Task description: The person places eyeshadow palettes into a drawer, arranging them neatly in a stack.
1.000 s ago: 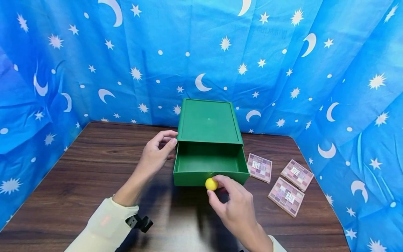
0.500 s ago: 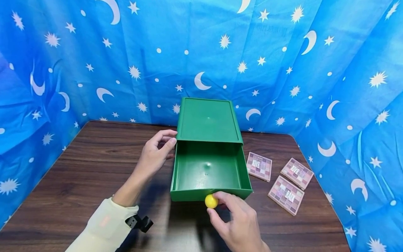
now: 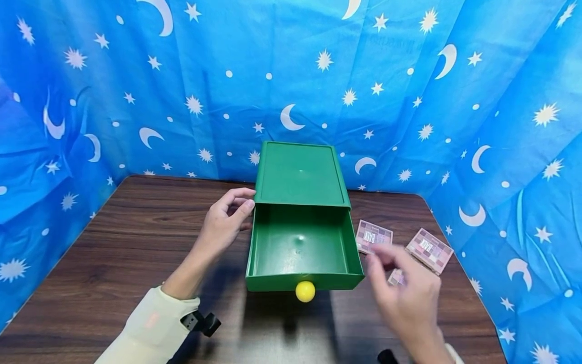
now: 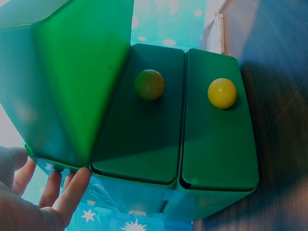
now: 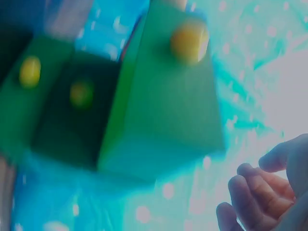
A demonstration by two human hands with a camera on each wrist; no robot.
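- Drawer [image 3: 273, 284]: stands well out from the cabinet [image 3: 301, 174] toward the person, its inside exposed; it appears to be carried by the cabinet walls, the front hanging above the tabletop [image 3: 159, 227].
- Yellow knob [image 3: 305, 291]: projects from the drawer front, near its middle, presumably so that a pull runs straight; no hand touches it.
- Left hand [image 3: 227, 217]: fingertips rest against the cabinet's left side, fingers gently bent and spread, not wrapped around it; the contact likely steadies the cabinet against the drawer's motion.
- Right hand [image 3: 406, 290]: holds nothing; fingers loosely bent, with a narrow gap between thumb and forefinger; it is apart from the knob, to the drawer's right.
- Lower drawers [image 4: 139, 125]: two, pushed in flush, each with its own knob.
- Palettes: two [image 3: 374, 235] [image 3: 429, 250] show clearly beside the cabinet; a third [image 3: 396, 277] is mostly hidden by the right hand.
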